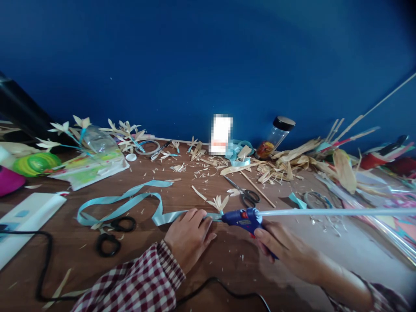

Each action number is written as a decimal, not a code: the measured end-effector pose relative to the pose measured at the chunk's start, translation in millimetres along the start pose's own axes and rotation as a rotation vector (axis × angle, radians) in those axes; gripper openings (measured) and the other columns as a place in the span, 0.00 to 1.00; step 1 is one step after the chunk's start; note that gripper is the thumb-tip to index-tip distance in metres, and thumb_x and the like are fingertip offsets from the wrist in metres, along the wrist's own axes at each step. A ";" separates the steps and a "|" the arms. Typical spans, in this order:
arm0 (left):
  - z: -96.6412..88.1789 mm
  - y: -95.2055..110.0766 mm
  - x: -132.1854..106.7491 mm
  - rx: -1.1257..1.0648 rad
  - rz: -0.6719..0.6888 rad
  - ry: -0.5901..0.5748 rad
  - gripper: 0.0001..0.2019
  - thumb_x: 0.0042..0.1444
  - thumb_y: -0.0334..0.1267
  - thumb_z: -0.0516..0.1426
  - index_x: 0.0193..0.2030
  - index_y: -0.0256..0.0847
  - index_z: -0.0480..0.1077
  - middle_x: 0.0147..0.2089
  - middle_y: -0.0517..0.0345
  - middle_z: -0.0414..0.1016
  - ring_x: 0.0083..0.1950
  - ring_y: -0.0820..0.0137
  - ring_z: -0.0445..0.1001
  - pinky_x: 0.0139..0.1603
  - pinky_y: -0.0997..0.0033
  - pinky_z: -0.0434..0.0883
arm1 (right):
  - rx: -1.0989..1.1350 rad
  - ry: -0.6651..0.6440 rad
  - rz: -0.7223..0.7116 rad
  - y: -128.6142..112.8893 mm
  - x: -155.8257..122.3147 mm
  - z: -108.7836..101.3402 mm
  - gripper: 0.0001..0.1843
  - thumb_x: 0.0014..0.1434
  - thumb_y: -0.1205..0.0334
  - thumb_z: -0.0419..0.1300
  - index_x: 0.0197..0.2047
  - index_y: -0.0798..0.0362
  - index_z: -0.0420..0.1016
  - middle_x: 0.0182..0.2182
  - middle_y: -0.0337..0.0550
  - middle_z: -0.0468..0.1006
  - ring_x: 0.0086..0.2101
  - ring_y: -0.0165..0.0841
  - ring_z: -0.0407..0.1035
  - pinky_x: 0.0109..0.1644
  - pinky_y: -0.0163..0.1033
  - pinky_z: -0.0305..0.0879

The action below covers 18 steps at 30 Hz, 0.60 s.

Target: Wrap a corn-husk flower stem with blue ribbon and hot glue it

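Observation:
My right hand [286, 249] is closed around the grip of a blue glue gun [243, 218], with a long pale glue stick [338, 212] sticking out of its back toward the right. The gun's nozzle points left at a small pale husk flower [220, 203]. My left hand [190, 234] rests knuckles-up on the wooden table [227, 264], fingers curled and pressing down the end of a light blue ribbon [130, 201] beside that flower. The ribbon loops away to the left.
Black-handled scissors [112, 236] lie left of my left hand, a second pair [247, 196] behind the gun. A black cable [45, 264] crosses the front left. Husk scraps, finished husk flowers [81, 130], a tilted jar [274, 138] and a white power strip [29, 216] surround the spot.

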<state>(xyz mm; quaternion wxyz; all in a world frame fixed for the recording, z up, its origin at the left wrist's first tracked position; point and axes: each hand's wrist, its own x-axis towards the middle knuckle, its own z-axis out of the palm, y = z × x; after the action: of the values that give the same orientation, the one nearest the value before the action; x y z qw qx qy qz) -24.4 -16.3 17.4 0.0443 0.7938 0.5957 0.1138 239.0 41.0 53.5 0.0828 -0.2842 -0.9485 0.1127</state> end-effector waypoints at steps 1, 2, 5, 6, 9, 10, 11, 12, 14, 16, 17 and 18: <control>0.7 -0.1 -0.1 0.003 -0.001 0.008 0.12 0.59 0.40 0.55 0.48 0.39 0.68 0.47 0.51 0.72 0.49 0.57 0.69 0.45 0.53 0.72 | 0.031 -0.014 0.027 0.1 0.2 -1.8 0.14 0.65 0.60 0.45 0.42 0.48 0.73 0.29 0.44 0.77 0.29 0.35 0.70 0.33 0.39 0.68; 1.5 -0.3 -0.3 0.007 -0.002 0.016 0.13 0.59 0.40 0.55 0.49 0.39 0.68 0.48 0.51 0.72 0.50 0.57 0.69 0.46 0.53 0.72 | 0.074 -0.028 0.065 -0.4 0.9 -3.9 0.14 0.65 0.60 0.45 0.41 0.48 0.73 0.28 0.43 0.76 0.27 0.34 0.70 0.32 0.38 0.68; 3.3 -0.5 -1.2 0.007 -0.003 0.032 0.12 0.59 0.40 0.55 0.49 0.40 0.67 0.48 0.52 0.71 0.49 0.58 0.69 0.46 0.53 0.72 | 0.218 -0.071 0.189 -5.0 6.1 -8.7 0.17 0.67 0.60 0.43 0.36 0.48 0.72 0.22 0.39 0.74 0.23 0.32 0.68 0.28 0.35 0.67; 3.5 -0.4 -1.5 0.005 -0.005 0.033 0.12 0.59 0.40 0.55 0.49 0.40 0.67 0.47 0.52 0.72 0.49 0.58 0.69 0.46 0.53 0.72 | 0.246 -0.077 0.210 -6.9 8.4 -9.0 0.18 0.67 0.60 0.42 0.35 0.48 0.72 0.21 0.38 0.73 0.22 0.31 0.68 0.27 0.35 0.67; 3.1 -0.6 -2.1 0.006 -0.003 0.036 0.13 0.59 0.41 0.55 0.49 0.40 0.68 0.47 0.52 0.71 0.49 0.58 0.69 0.45 0.53 0.72 | 0.263 -0.078 0.204 -9.2 13.1 -5.5 0.18 0.67 0.60 0.43 0.35 0.48 0.72 0.21 0.39 0.73 0.22 0.32 0.68 0.27 0.36 0.67; 3.0 -0.8 -2.1 0.009 -0.002 0.037 0.13 0.59 0.41 0.55 0.49 0.40 0.68 0.47 0.52 0.71 0.49 0.58 0.69 0.45 0.54 0.72 | 0.251 -0.070 0.191 -8.5 13.3 -3.4 0.17 0.67 0.59 0.44 0.35 0.48 0.73 0.21 0.39 0.73 0.23 0.33 0.68 0.28 0.36 0.67; 3.1 -1.2 -2.2 0.011 0.002 0.037 0.13 0.59 0.41 0.55 0.49 0.40 0.68 0.47 0.51 0.71 0.48 0.58 0.69 0.44 0.54 0.72 | 0.232 -0.058 0.174 -7.1 13.0 -1.4 0.16 0.66 0.59 0.46 0.36 0.47 0.73 0.22 0.40 0.74 0.24 0.33 0.68 0.29 0.37 0.68; 3.5 -1.6 -2.3 0.012 0.007 0.038 0.13 0.60 0.42 0.54 0.49 0.40 0.68 0.47 0.51 0.71 0.48 0.58 0.69 0.44 0.54 0.72 | 0.210 -0.044 0.159 -5.3 12.2 0.3 0.15 0.65 0.59 0.47 0.37 0.47 0.74 0.23 0.41 0.75 0.25 0.34 0.69 0.29 0.38 0.68; 4.8 -2.5 -2.6 0.012 0.016 0.039 0.13 0.60 0.41 0.54 0.49 0.39 0.67 0.48 0.51 0.71 0.48 0.58 0.69 0.45 0.54 0.72 | 0.175 -0.024 0.136 -2.3 10.3 1.9 0.14 0.64 0.59 0.47 0.39 0.47 0.74 0.25 0.42 0.75 0.25 0.35 0.69 0.30 0.38 0.68; 6.0 -2.8 -2.8 0.013 0.017 0.040 0.13 0.60 0.41 0.54 0.50 0.39 0.67 0.48 0.51 0.71 0.48 0.58 0.69 0.45 0.54 0.72 | 0.163 -0.022 0.133 -1.7 9.5 1.0 0.15 0.65 0.60 0.46 0.39 0.47 0.74 0.25 0.42 0.75 0.25 0.34 0.69 0.30 0.38 0.69; 6.4 -2.6 -2.8 0.015 0.015 0.039 0.13 0.60 0.41 0.54 0.50 0.39 0.67 0.48 0.51 0.71 0.48 0.58 0.69 0.45 0.54 0.72 | 0.158 -0.020 0.142 -2.7 9.8 0.1 0.16 0.65 0.61 0.45 0.39 0.47 0.74 0.24 0.42 0.75 0.25 0.33 0.69 0.30 0.37 0.69; 6.4 -2.3 -2.7 0.017 0.011 0.037 0.13 0.60 0.41 0.54 0.49 0.40 0.67 0.48 0.51 0.71 0.48 0.58 0.69 0.45 0.55 0.72 | 0.150 -0.008 0.159 -4.2 10.5 -0.8 0.16 0.66 0.61 0.45 0.38 0.47 0.74 0.24 0.40 0.74 0.24 0.32 0.69 0.30 0.36 0.69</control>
<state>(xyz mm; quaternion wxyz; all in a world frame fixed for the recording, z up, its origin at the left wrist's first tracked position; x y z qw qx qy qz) -25.8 -17.8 10.4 0.0258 0.7952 0.5931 0.1234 228.3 43.6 56.4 0.0910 -0.3513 -0.9121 0.1908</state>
